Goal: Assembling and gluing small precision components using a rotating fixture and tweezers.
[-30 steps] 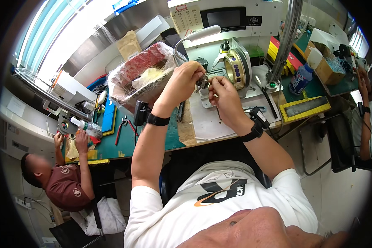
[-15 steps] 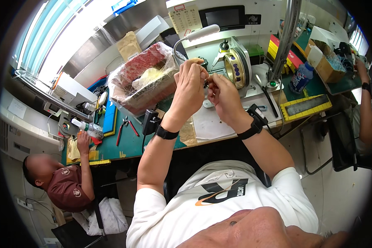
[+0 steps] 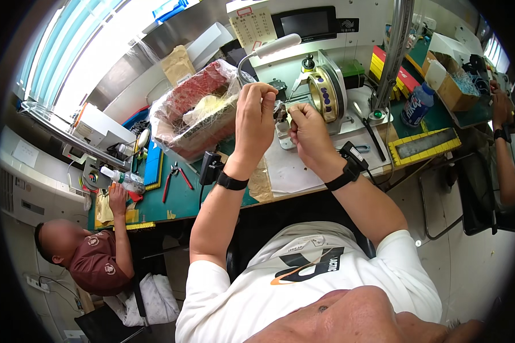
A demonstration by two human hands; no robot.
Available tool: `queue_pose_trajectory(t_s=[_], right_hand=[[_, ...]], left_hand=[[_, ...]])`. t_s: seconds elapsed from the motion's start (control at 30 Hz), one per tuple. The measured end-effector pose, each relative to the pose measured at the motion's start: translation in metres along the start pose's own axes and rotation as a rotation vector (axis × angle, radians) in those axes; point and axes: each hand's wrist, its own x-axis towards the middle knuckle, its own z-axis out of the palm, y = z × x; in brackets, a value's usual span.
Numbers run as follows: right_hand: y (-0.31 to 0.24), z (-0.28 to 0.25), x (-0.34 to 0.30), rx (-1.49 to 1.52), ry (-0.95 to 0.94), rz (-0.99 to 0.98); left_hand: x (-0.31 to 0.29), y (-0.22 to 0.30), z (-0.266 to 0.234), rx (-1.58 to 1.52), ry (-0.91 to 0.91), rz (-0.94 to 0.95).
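Note:
My left hand (image 3: 255, 117) is raised beside the machine, its fingers bent over toward the thumb; anything between the fingertips is too small to make out. Close to its right, my right hand (image 3: 312, 134) is closed in a pinch, its fingertips beside a small dark metal fixture (image 3: 281, 114). Whatever the pinch holds is hidden. Just beyond the right hand stands a gold-coloured ring (image 3: 324, 96) with dark purple marks, mounted upright against a round plate on the machine. A small dark-topped bottle (image 3: 308, 63) with a thin spout is above the fixture.
A plastic-lined box (image 3: 194, 123) with fine, hair-like strands stands left. Red-handled pliers (image 3: 177, 177) lie on the green bench. White paper (image 3: 292, 177) lies under my hands. Right are a black-handled tool (image 3: 375, 140), a yellow-edged block (image 3: 426, 147) and a blue bottle (image 3: 418, 106). People work on both sides.
My hands, close together before, have moved apart. The left one shifted a little left, the right one slightly down, and the dark fixture between them now shows.

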Motion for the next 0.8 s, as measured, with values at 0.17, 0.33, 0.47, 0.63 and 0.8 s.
queue_pose_trajectory(t_s=[0.17,0.33,0.47,0.63,0.8], right_hand=[[0.02,-0.008,0.024,-0.147,0.05,-0.109],[0.027,-0.01,0.042,-0.194,0.084,-0.105],[0.024,-0.003,0.046,-0.193,0.088,-0.08],[0.023,-0.003,0.049,-0.212,0.116,-0.133],[0.023,-0.009,0.017,-0.194,0.106,-0.1]], left_hand=[[0.028,-0.018,-0.006,-0.253,-0.32,-0.168],[0.05,-0.024,-0.012,-0.186,-0.594,-0.046],[0.055,-0.039,-0.01,-0.232,-0.633,0.022],[0.059,-0.032,-0.008,-0.14,-0.612,0.1],[0.04,-0.013,-0.008,-0.002,-0.402,0.149]])
